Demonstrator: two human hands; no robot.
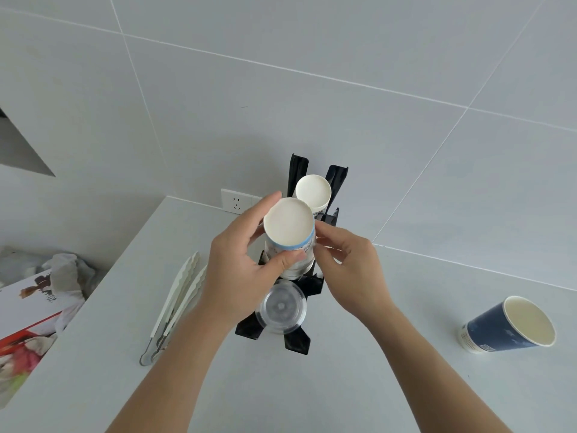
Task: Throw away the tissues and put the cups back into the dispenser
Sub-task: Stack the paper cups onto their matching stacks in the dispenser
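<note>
The white counter (359, 385) runs back to a tiled wall (281, 89), with its left edge dropping off beside a bin (37, 307) stuffed with crumpled tissues (67, 273) and printed packaging. There is open counter in front of the person and a wide bare stretch between the black dispenser (312, 282) and the dark blue cup (509, 326), which lies tipped on its side well off to the right, its cream inside facing the camera. To the left of the dispenser, a bundle of white lids or sleeves (181, 295) lies near the counter's edge. The dispenser stands near the middle with upright black fins; a stack of paper cups sits upside down in its far slot (313, 192), and a clear plastic cup (281, 307) sits in the near one. Over the middle slot the left hand (237, 264) wraps around an upside-down white paper cup (288, 223) with a pale blue band, thumb across its front and fingers behind. The right hand (346, 264) is loosely curled, fingertips touching the cup's right side. Whether this cup tops a stack below I cannot tell.
</note>
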